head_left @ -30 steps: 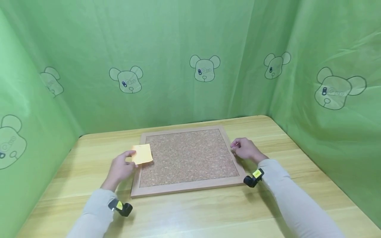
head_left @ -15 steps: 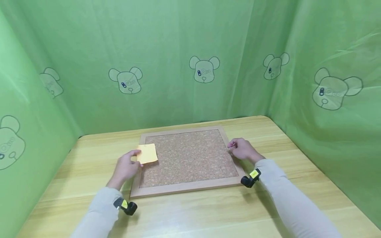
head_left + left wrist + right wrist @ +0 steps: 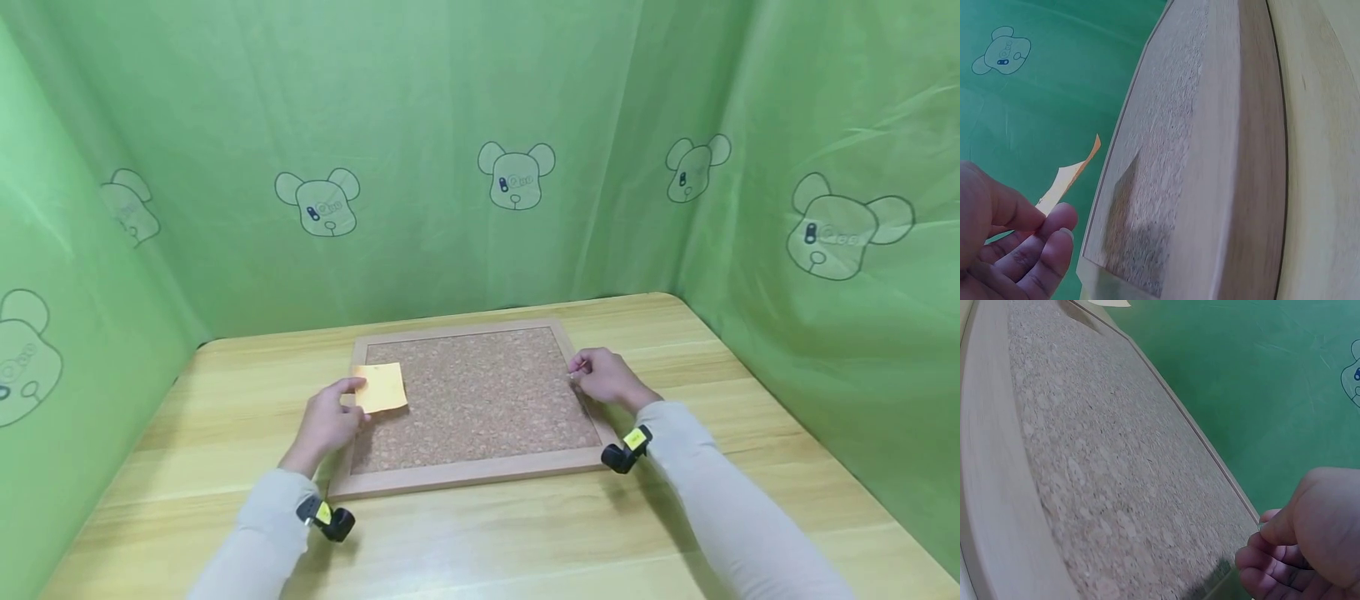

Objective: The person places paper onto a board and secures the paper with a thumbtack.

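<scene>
From where I stand, the left hand (image 3: 328,418) pinches a yellow note (image 3: 382,388) just above the corkboard's (image 3: 487,400) left part, the right hand (image 3: 609,380) a tiny item (image 3: 1262,526) I can't identify; positioning seems underway, calling next for careful lowering.

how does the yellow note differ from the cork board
Size: the yellow note is much smaller than the cork board.
Look: the note is plain yellow-orange; the board is speckled brown with a wooden frame.
Pose: the note is bent and held off the board by the left grip; the board lies flat on the table.
Shared: both are four-sided.
</scene>
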Demonstrator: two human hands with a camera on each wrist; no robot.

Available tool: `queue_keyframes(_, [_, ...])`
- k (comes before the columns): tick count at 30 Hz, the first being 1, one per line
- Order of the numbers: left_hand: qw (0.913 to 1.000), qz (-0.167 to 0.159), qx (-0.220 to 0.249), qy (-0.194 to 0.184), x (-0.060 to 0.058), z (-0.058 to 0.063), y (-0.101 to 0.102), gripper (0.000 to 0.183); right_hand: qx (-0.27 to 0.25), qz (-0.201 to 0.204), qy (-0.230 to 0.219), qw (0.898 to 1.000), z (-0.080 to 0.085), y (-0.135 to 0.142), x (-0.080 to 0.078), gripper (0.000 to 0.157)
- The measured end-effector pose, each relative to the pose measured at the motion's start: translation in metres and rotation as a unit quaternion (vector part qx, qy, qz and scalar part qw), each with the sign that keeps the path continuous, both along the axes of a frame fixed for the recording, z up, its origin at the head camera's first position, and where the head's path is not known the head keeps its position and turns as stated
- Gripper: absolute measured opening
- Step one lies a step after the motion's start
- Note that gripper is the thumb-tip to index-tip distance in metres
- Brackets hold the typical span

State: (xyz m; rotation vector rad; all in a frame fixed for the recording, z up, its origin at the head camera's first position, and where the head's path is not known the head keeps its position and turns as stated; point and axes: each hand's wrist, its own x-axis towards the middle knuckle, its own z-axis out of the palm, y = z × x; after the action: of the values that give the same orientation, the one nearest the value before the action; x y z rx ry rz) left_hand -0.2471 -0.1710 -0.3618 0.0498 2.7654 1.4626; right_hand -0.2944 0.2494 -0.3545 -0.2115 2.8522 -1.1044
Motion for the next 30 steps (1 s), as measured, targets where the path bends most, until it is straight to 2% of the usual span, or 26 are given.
queue_keyframes(14, [0.9995, -0.014, 0.000, 0.029, -0.004, -0.002, 0.011, 0.056, 0.002, 0.004, 0.006, 1.000, -0.002, -0.009, -0.004, 0.018])
queue_keyframes(30, [0.9994, -0.020, 0.001, 0.028, -0.007, -0.003, 0.027, 0.056, 0.007, 0.022, 0.026, 0.999, -0.001, -0.019, -0.007, 0.017])
